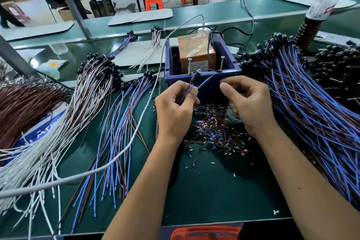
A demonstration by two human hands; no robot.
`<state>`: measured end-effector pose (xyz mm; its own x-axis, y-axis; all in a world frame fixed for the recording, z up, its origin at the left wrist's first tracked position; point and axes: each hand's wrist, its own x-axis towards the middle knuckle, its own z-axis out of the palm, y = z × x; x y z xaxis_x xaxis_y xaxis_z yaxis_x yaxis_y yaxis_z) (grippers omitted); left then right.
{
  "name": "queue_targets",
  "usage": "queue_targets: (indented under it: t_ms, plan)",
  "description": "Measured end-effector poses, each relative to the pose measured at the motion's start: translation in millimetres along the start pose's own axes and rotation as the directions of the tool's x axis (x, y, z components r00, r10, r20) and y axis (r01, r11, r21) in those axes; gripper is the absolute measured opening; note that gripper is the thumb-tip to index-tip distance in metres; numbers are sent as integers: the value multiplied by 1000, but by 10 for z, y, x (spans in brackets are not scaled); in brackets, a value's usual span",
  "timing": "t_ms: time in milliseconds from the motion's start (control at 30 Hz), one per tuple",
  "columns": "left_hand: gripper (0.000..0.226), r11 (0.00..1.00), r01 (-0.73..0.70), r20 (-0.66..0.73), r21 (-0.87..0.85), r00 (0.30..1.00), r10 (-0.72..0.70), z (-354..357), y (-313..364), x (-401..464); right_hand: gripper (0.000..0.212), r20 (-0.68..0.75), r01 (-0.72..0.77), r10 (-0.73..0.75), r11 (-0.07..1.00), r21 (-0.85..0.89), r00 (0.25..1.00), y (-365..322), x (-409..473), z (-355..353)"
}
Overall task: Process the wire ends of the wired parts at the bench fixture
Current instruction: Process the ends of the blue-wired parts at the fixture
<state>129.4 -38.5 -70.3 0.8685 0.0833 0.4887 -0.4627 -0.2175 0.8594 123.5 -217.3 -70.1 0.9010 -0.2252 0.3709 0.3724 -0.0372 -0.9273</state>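
My left hand (175, 105) pinches a wired part (194, 79) with a black head and blue and brown wires, its stripped ends pointing up right toward the blue box fixture (229, 64). The fixture holds an orange block (196, 50) and two upright screws. Just in front of the fixture's near wall, my right hand (247, 101) has its fingers curled, and I see nothing in it. A heap of cut insulation bits (214, 124) lies below both hands.
Blue-and-brown wired parts lie fanned at left (116, 132) and piled thick at right (303, 91). White-wired parts (64, 122) and brown ones (23, 107) fill the far left. A grey cable (136, 134) crosses the green mat. A plastic bottle (325, 0) stands at back right.
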Motion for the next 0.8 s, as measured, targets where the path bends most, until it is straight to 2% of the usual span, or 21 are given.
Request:
queue_targets:
  t_ms: [133,267,367,500,600,700,800]
  plan:
    - [16,999,6,78,-37,997,-3,84,19,-56,11,64,-71,61,985,159,996,-43,-84,166]
    - [15,999,-28,90,-40,995,31,144,48,-97,5,74,-121,104,954,274,992,-70,-105,210]
    - [17,992,-118,-69,33,990,120,150,67,-120,8,70,-133,117,943,304,991,-75,-85,176]
    - [18,976,-170,-313,136,927,205,119,86,-84,14,51,-74,61,942,327,997,-49,-42,139]
    - [14,981,-128,-396,147,901,177,114,70,-61,9,-24,13,-8,975,223,1000,-21,-40,123]
    - [5,994,-64,-381,91,920,94,119,63,-63,5,-111,100,-88,989,108,990,-17,-53,120]
    - [7,997,-44,-385,59,921,64,114,75,-46,7,-194,140,-139,990,-9,971,-21,-50,116]
